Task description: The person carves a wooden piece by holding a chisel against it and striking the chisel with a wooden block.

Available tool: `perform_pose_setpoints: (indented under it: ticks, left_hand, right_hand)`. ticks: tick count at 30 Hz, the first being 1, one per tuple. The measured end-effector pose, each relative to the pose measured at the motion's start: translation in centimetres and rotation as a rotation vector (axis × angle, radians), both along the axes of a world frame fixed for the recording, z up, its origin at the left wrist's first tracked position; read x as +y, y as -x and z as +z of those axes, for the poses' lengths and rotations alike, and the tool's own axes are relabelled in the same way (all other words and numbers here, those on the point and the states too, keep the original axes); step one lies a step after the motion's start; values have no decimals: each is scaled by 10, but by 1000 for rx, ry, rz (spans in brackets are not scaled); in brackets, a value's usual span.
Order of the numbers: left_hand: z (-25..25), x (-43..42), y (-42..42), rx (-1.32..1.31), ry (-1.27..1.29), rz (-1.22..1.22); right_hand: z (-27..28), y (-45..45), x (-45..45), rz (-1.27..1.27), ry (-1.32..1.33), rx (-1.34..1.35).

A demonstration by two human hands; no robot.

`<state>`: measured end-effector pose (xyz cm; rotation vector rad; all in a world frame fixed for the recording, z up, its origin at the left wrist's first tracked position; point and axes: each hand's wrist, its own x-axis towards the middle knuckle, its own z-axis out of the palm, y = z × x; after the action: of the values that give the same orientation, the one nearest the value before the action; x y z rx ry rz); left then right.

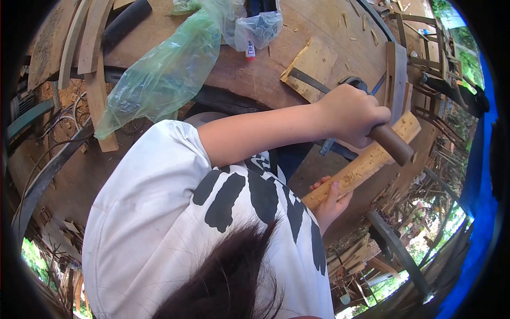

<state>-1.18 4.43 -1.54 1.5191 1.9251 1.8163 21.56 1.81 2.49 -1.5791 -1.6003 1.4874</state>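
Observation:
My left hand [353, 114] is closed round a brown cylindrical wooden handle [393, 143], whose near end sticks out above a long pale piece of wood [366, 167]. A dark rounded metal part [355, 83] shows just beyond the fist; whether it joins the handle is hidden. My right hand [333, 203] holds the lower end of the pitted wood, thumb on top and fingertips on its far side. The wood slants up to the right. A flat dark metal strip [309, 81] lies over a thin wooden board [319, 58] beside my left hand.
A green plastic bag [170, 69], a clear bag [260, 29] and a red-capped marker [250, 50] lie on the brown worktop [239, 72]. Curved wooden pieces [93, 37] and a dark cylinder [126, 24] are at the upper left. Wood scraps [353, 255] cover the ground at right.

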Motion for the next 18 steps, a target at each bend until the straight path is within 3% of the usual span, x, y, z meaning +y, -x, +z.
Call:
perform_pose_setpoints:
  ticks: [10,18]
  left_hand:
    - [2,-9,-1,-48,-258,252]
    - [8,-22,18,-137,-301,316]
  right_hand:
    - [9,4,10,26,-112,88]
    - [13,10,6,79,-87,103]
